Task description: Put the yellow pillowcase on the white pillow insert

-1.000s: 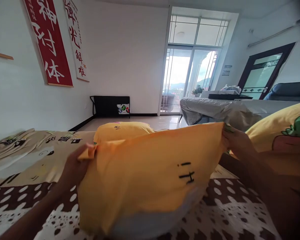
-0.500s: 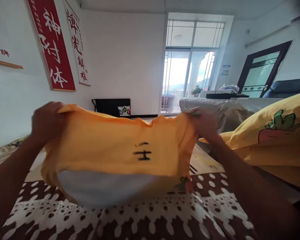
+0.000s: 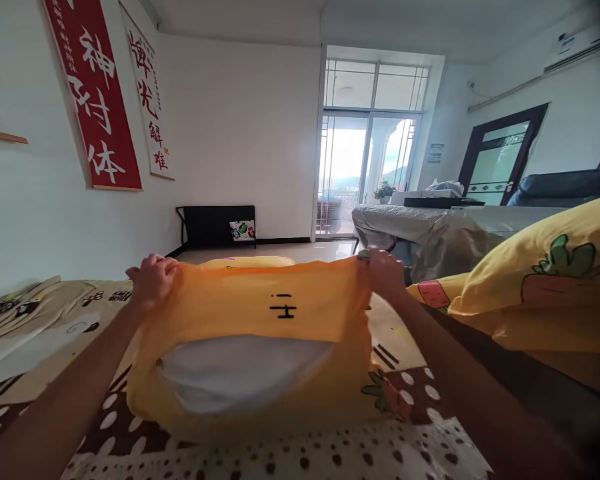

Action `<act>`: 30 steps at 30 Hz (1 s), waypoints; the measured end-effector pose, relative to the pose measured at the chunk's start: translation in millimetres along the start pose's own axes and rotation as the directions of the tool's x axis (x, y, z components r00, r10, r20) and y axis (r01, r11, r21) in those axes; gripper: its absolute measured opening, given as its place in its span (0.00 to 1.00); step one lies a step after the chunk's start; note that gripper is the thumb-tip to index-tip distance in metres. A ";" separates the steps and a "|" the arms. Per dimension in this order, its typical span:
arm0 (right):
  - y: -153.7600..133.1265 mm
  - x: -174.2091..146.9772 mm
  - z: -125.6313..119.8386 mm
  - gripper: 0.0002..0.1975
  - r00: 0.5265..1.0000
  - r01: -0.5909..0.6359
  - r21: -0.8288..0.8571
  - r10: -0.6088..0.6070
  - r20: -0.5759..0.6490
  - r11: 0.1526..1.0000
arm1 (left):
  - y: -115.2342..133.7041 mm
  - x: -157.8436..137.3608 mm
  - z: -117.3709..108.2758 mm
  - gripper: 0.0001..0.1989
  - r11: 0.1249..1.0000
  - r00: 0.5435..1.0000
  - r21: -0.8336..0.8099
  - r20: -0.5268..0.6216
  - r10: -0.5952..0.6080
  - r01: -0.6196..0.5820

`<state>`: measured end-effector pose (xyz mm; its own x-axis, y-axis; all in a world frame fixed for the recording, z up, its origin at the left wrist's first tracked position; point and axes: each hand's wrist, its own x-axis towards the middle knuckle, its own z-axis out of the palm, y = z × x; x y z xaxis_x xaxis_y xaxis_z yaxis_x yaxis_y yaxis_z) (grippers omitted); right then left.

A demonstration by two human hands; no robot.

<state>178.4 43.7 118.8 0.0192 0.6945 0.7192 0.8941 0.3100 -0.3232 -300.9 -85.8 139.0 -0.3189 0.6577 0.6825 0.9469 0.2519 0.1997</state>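
A yellow pillowcase (image 3: 220, 310) with black marks and a carrot-like print hangs spread between both hands above the bed. Through its wide opening shows a white pillow (image 3: 245, 373). My left hand (image 3: 155, 279) is closed on the case's upper left corner. At the upper right corner, my right hand (image 3: 384, 275) grips the fabric, fingers wrapped round the edge. Just behind the top edge lies another yellow item (image 3: 250, 262), mostly hidden.
A brown and cream patterned bedsheet (image 3: 280, 460) lies below. Yellow printed pillows (image 3: 565, 287) are stacked at the right. Beyond them stands a plastic-covered table (image 3: 420, 223). A black folded panel (image 3: 210, 223) leans on the far wall, left of the glass door (image 3: 347, 173).
Both hands have come down and closer together with the pillowcase, the left one moving right. The yellow item behind the case has come into view. My view has tilted up slightly.
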 end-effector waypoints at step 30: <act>-99.4 31.4 59.5 0.28 0.915 0.309 -0.138 -0.255 0.312 0.941 | 23.2 41.1 2.2 0.29 0.945 0.905 -0.110 0.274 0.326 -0.308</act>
<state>63.5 73.3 136.9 -0.3495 0.7593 0.5489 0.9090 0.4167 0.0025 -292.1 -51.4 170.2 0.0095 0.8720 0.4895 0.9975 -0.0422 0.0559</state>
